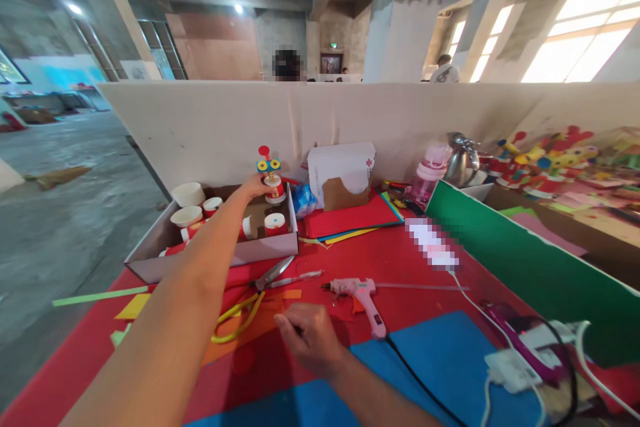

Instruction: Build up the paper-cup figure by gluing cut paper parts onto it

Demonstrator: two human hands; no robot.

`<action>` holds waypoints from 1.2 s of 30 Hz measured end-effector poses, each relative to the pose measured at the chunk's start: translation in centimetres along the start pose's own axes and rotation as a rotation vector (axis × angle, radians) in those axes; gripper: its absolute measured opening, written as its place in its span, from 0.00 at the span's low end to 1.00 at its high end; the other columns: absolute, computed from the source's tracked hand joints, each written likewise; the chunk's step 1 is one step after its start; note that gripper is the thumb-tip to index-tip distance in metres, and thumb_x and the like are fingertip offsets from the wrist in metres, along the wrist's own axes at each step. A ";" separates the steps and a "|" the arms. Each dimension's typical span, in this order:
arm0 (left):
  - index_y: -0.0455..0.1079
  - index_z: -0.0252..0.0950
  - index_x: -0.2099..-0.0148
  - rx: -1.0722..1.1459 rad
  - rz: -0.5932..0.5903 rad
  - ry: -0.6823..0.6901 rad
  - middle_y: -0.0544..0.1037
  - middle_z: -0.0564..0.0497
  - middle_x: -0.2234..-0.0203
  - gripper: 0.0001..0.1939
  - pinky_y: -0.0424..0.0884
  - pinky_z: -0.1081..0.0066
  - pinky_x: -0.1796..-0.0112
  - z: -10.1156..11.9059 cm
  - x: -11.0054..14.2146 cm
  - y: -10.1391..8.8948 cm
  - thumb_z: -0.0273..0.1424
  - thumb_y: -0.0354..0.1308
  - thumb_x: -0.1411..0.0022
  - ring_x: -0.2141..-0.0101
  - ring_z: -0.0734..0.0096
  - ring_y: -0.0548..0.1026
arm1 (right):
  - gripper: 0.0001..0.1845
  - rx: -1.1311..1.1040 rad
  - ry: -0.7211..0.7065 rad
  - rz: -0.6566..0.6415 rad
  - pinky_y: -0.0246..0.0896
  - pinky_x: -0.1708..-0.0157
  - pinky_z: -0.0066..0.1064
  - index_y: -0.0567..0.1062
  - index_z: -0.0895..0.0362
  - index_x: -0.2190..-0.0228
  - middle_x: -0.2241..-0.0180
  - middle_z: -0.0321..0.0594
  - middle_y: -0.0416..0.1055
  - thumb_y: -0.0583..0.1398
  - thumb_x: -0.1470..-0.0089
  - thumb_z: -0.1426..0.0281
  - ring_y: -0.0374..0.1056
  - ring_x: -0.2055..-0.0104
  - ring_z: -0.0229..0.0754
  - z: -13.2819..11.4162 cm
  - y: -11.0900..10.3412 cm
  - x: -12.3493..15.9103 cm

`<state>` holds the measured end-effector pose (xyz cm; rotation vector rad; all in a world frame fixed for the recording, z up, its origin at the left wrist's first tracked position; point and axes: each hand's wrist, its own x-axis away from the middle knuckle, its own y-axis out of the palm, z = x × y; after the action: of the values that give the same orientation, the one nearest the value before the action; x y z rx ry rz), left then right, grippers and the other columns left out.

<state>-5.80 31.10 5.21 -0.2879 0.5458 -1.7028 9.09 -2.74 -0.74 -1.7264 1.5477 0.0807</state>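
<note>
My left hand reaches out over an open cardboard box at the back left. Its fingers are closed on a red and white paper cup figure, which has yellow ring eyes on a blue strip and a red disc on top. Other red and white paper cups lie and stand in the box. My right hand is loosely closed above the table, with nothing visible in it. A pink hot glue gun lies to its right, and yellow-handled scissors lie to its left.
Coloured paper sheets, a pen and a blue sheet lie on the red table. A green-sided box, a power strip and cables are at right. A white partition stands behind; several finished figures are beyond.
</note>
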 end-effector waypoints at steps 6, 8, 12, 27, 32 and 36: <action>0.69 0.36 0.68 0.009 -0.016 -0.009 0.79 0.51 0.71 0.22 0.71 0.65 0.60 -1.5 -1.1 0.5 0.30 0.69 0.71 0.64 0.61 0.76 | 0.23 -0.028 0.025 -0.002 0.42 0.80 0.27 0.54 0.55 0.85 0.85 0.30 0.51 0.48 0.39 0.65 0.50 0.82 0.31 0.2 0.1 -0.1; 0.69 0.35 0.67 0.014 -0.016 -0.008 0.79 0.50 0.70 0.23 0.71 0.65 0.60 -1.7 -1.3 0.6 0.31 0.70 0.71 0.63 0.61 0.76 | 0.24 -0.030 0.041 -0.007 0.43 0.81 0.27 0.54 0.55 0.85 0.85 0.31 0.52 0.48 0.38 0.65 0.51 0.82 0.31 0.3 0.2 0.0; 0.69 0.34 0.65 0.014 -0.013 -0.010 0.79 0.50 0.69 0.26 0.70 0.65 0.59 -1.9 -1.6 0.8 0.32 0.70 0.72 0.63 0.62 0.75 | 0.24 -0.023 0.059 0.000 0.44 0.81 0.27 0.56 0.55 0.85 0.85 0.31 0.54 0.48 0.38 0.64 0.52 0.82 0.31 0.4 0.3 0.0; 0.70 0.33 0.63 -0.051 0.093 0.029 0.79 0.47 0.69 0.26 0.70 0.63 0.58 -1.2 -0.7 0.1 0.34 0.71 0.67 0.61 0.59 0.75 | 0.25 -0.003 0.058 0.022 0.41 0.81 0.27 0.56 0.56 0.86 0.85 0.31 0.51 0.48 0.38 0.65 0.49 0.82 0.31 0.8 0.5 0.1; 0.70 0.33 0.61 -0.104 0.163 0.007 0.78 0.44 0.67 0.27 0.70 0.62 0.59 -1.1 0.1 -1.2 0.35 0.72 0.67 0.60 0.54 0.74 | 0.25 -0.011 0.049 0.015 0.43 0.80 0.26 0.57 0.56 0.86 0.85 0.31 0.53 0.48 0.38 0.64 0.50 0.81 0.31 0.9 0.5 0.0; 0.70 0.34 0.59 -0.150 0.187 -0.026 0.77 0.44 0.64 0.28 0.70 0.63 0.64 -0.9 1.2 -2.6 0.36 0.71 0.66 0.64 0.56 0.75 | 0.25 -0.024 0.054 0.019 0.45 0.80 0.26 0.57 0.55 0.86 0.85 0.32 0.54 0.48 0.38 0.63 0.51 0.81 0.32 0.9 0.5 -0.1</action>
<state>-8.69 30.39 5.62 -0.3552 0.6620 -1.4789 9.06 -2.10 -1.59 -1.7461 1.6079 0.0634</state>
